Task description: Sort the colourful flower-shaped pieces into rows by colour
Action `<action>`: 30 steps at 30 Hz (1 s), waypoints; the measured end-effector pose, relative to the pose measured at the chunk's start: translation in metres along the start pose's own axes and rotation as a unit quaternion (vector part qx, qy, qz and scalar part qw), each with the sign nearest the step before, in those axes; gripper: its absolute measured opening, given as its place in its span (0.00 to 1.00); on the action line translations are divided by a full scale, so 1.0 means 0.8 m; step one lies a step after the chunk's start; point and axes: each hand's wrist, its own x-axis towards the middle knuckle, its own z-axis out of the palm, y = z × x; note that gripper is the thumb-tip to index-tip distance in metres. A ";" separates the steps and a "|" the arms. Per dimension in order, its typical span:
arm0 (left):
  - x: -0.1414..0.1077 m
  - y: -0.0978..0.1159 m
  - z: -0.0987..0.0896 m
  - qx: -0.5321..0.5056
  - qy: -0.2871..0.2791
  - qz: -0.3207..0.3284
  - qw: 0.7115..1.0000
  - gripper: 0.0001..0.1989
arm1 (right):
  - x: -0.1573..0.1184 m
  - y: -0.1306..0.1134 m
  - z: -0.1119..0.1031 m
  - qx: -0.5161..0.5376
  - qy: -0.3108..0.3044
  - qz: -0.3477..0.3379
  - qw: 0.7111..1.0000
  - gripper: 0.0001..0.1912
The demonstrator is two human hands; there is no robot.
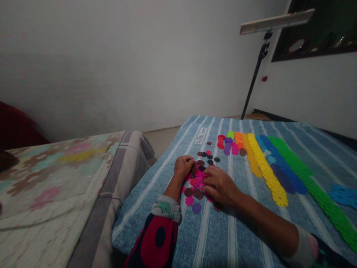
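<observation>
Pointing: loose pink and dark scalloped discs run away from you in a strip on the striped blue bedspread.
Hands: your left hand and right hand nearly together, discs between and beneath them; cannot tell if either grips one.

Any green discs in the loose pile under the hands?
No, the loose discs around the left hand and right hand are pink, maroon, red and purple; the green discs lie in a separate row at right.
</observation>
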 end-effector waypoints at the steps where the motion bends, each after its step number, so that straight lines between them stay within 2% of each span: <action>1: 0.000 -0.001 0.000 -0.006 0.000 0.003 1.000 0.09 | -0.003 -0.015 0.002 0.008 -0.017 -0.015 1.000 0.04; 4: 0.002 -0.004 0.001 -0.034 -0.001 0.003 0.999 0.10 | -0.011 -0.048 0.010 -0.002 -0.047 -0.032 0.998 0.08; 7: 0.003 -0.006 0.000 -0.063 0.008 -0.007 0.998 0.10 | -0.018 -0.063 0.020 -0.027 -0.068 -0.030 0.997 0.13; 13: 0.006 -0.009 0.000 -0.078 0.019 -0.014 0.997 0.10 | -0.024 -0.068 0.027 -0.002 -0.090 0.014 0.996 0.12; 17: 0.007 -0.010 -0.001 -0.074 0.020 -0.015 0.997 0.11 | -0.016 -0.063 0.022 0.062 -0.087 0.044 0.993 0.03; 18: 0.007 -0.010 -0.001 -0.072 0.020 -0.015 0.997 0.11 | -0.013 -0.058 0.020 0.079 -0.086 0.053 0.992 0.04; 20: 0.006 -0.009 -0.002 -0.069 0.012 -0.015 0.997 0.12 | -0.006 -0.040 0.016 0.102 -0.065 0.068 0.990 0.08; 22: 0.005 -0.008 -0.003 -0.069 0.006 -0.014 0.998 0.11 | 0.002 -0.008 0.008 0.087 -0.010 0.093 0.992 0.09; 24: 0.005 -0.008 -0.003 -0.064 0.007 -0.015 0.998 0.11 | 0.011 0.035 -0.004 0.003 0.074 0.170 0.983 0.09; 25: 0.005 -0.007 -0.003 -0.059 0.009 -0.016 0.998 0.11 | 0.015 0.059 -0.011 -0.023 0.096 0.204 0.974 0.09; 28: 0.005 -0.007 -0.003 -0.045 0.010 -0.014 0.999 0.10 | 0.023 0.125 -0.031 -0.074 0.135 0.267 0.951 0.10; 30: 0.005 -0.007 -0.003 -0.037 0.004 -0.011 0.999 0.10 | 0.026 0.157 -0.039 -0.102 0.144 0.293 0.940 0.11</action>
